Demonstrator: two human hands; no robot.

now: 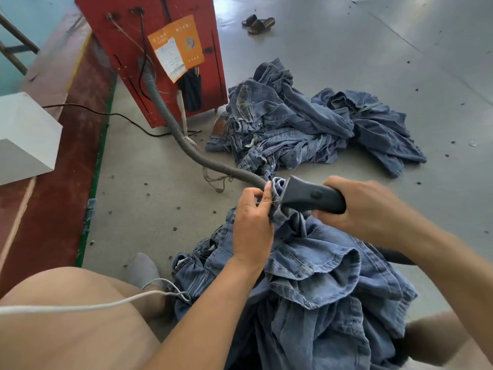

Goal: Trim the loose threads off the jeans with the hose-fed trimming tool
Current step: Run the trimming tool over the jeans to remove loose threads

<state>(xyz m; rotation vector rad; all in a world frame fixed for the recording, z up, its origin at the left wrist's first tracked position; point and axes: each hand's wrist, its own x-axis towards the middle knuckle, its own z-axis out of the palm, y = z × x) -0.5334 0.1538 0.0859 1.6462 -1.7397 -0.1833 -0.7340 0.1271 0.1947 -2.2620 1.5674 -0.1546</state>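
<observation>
Blue jeans (314, 265) lie bunched over my lap and the floor. My left hand (252, 222) pinches a raised fold of the denim, and a thin pale thread (262, 202) runs across its fingers. My right hand (365, 206) grips the dark grey trimming tool (312, 194), whose wide head presses against that same fold. A ribbed grey hose (186, 145) snakes across the floor from the red machine toward the tool; its last stretch is hidden behind the fabric and my hand.
The red machine cabinet (165, 60) stands at the back left with an orange label. A pile of other jeans (306, 124) lies on the grey floor beyond. A black cable (106, 112), a white block (24, 134), sandals (257, 22) and a white cord (80, 307) are around.
</observation>
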